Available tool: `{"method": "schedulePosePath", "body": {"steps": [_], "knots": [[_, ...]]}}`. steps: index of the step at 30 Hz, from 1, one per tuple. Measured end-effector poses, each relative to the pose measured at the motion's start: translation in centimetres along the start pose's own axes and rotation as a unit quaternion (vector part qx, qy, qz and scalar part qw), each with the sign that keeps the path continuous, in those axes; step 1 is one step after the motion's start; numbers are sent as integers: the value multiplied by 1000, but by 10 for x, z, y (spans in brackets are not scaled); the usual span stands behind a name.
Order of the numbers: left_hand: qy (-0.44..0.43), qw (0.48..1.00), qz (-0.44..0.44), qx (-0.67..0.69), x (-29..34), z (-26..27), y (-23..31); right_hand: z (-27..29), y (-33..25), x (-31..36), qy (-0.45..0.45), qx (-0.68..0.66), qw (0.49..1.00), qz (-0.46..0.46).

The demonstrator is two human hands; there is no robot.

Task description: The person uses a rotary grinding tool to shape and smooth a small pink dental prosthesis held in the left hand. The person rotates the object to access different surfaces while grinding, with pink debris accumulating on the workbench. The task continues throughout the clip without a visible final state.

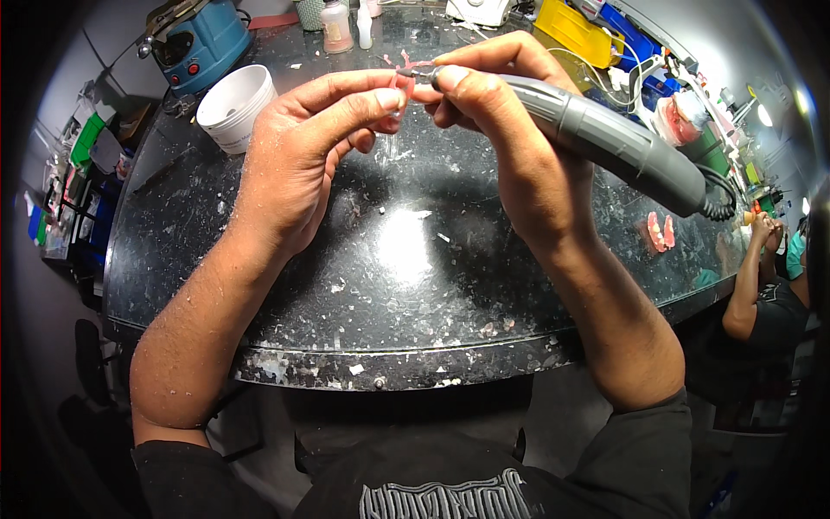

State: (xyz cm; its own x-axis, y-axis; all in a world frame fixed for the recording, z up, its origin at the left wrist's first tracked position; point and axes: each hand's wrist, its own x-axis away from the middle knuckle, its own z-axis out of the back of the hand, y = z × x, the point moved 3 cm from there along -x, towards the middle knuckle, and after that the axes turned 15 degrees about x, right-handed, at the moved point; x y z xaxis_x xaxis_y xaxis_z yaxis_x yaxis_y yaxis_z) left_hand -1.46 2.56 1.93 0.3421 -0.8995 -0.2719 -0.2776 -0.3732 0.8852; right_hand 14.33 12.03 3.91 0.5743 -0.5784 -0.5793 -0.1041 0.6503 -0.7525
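Observation:
My left hand (298, 143) pinches a small pink, partly see-through denture piece (403, 90) between thumb and fingers, over the far middle of the bench. My right hand (510, 108) is wrapped round a dark grey rotary handpiece (618, 147), held like a pen with its cord end toward the right. The handpiece's thin tip points left and meets the pink piece or lies very close to it; exact contact is too small to tell. Fingers hide part of the piece. Fine pale dust speckles my left hand and forearm.
Shavings litter the black bench (380, 303). A white tub (238, 108) and blue machine (197, 48) stand far left, a bottle (336, 26) at the back. On the right are pink dentures (661, 233), a dental model (679, 119), a yellow bin (575, 35) and another person (765, 285).

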Motion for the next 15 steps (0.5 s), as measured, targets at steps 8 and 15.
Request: {"method": "schedulePosePath", "body": {"steps": [8,15], "knots": [[0,999,-32,4,-1,0,-4,-5,-4,3,43,-82,995,-42],[-3,998,-41,-54,-1,-1,2,2,-1,1,23,27,999,12]]}}
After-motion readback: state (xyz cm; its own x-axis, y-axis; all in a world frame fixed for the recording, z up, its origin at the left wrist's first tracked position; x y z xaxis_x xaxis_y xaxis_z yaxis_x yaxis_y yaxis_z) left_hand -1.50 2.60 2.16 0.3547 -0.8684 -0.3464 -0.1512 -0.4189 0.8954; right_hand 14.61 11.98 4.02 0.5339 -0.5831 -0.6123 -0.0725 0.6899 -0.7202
